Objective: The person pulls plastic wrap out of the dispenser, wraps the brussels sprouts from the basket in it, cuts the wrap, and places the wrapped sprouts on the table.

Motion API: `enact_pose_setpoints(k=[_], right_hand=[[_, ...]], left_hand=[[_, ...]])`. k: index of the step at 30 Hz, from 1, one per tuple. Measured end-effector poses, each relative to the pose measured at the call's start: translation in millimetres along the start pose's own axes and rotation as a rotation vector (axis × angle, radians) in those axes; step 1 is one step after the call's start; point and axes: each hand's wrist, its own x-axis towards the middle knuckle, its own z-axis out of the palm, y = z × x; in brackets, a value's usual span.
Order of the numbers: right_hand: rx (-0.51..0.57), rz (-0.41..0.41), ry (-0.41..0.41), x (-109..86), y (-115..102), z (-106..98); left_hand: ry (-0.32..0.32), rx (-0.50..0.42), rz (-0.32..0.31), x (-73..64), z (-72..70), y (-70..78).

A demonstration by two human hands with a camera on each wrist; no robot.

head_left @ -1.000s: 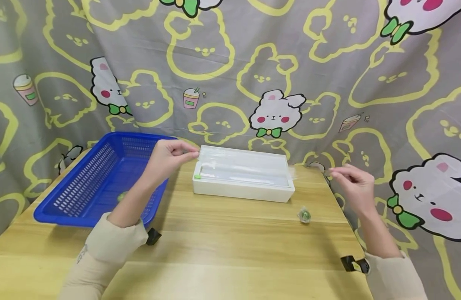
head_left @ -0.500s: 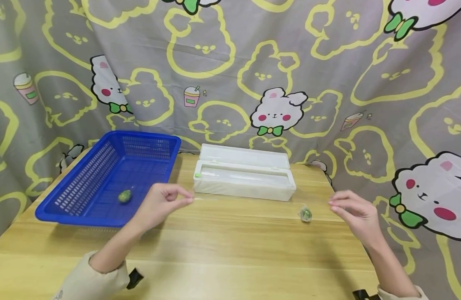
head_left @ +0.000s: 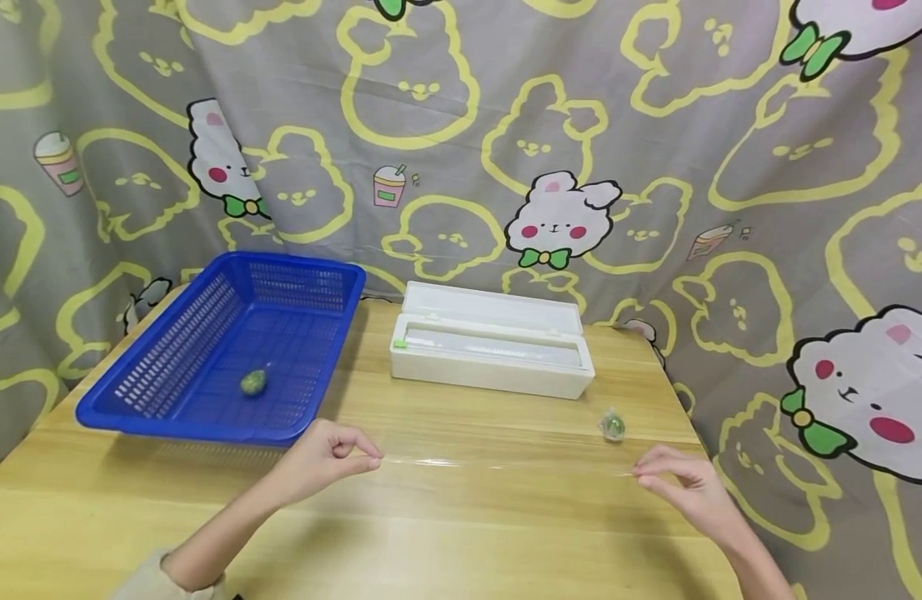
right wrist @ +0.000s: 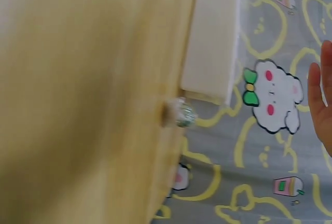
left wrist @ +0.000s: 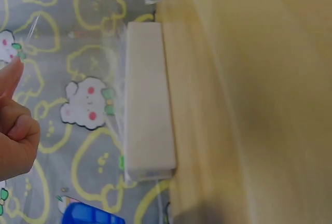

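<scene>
Between my hands a clear sheet of cling film (head_left: 434, 462) is stretched above the table, visible mainly by its glints. My left hand (head_left: 322, 467) pinches its left end between thumb and fingers. At the other end, my right hand (head_left: 686, 487) pinches the film the same way. Behind them stands a long white cling film dispenser box (head_left: 491, 373), its lid raised and a roll showing inside. A small round green item (head_left: 613, 426) wrapped in clear film lies near my right hand; its kind cannot be told.
A blue plastic basket (head_left: 183, 427) stands at the left, holding one small green roundish item (head_left: 253, 382). The wooden table (head_left: 446, 542) meets a patterned grey curtain (head_left: 446, 167) at the back and right.
Both hands have come down and toward me from the dispenser, drawing the film sheet away from it. The film that lay over the box is off it. The basket and green items stay put.
</scene>
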Motion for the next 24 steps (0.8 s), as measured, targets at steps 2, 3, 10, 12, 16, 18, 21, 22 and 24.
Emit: enact_pose_setpoints(k=[2, 3, 10, 12, 16, 18, 21, 22, 24], right_hand=[[-0.012, 0.057, -0.027, -6.0, 2, 4], [-0.026, 0.086, -0.038, -8.4, 3, 6], [-0.176, 0.220, -0.088, -23.1, 8, 11], [-0.218, 0.256, -0.098, -28.1, 11, 14], [-0.264, 0.300, -0.118, -38.2, 18, 21], [-0.271, 0.303, -0.132, -42.3, 23, 25], [-0.290, 0.340, -0.158, -47.0, 30, 30], [-0.305, 0.352, -0.167, -48.9, 32, 31], [-0.322, 0.365, -0.185, -53.0, 35, 33]], left_hand=[[0.008, 0.007, 0.005, -4.6, 1.8, -2.8], [0.009, 0.014, 0.008, -6.7, 2.8, -4.1], [-0.051, 0.014, 0.033, -13.8, 13.0, -15.9], [-0.089, 0.040, 0.034, -14.3, 15.6, -19.8], [-0.156, 0.142, 0.045, -16.0, 17.7, -25.9], [-0.180, 0.199, 0.063, -17.3, 17.8, -28.0], [-0.220, 0.277, 0.111, -20.0, 18.2, -30.7], [-0.238, 0.300, 0.124, -20.5, 18.9, -31.7], [-0.286, 0.348, 0.136, -21.5, 20.7, -34.2]])
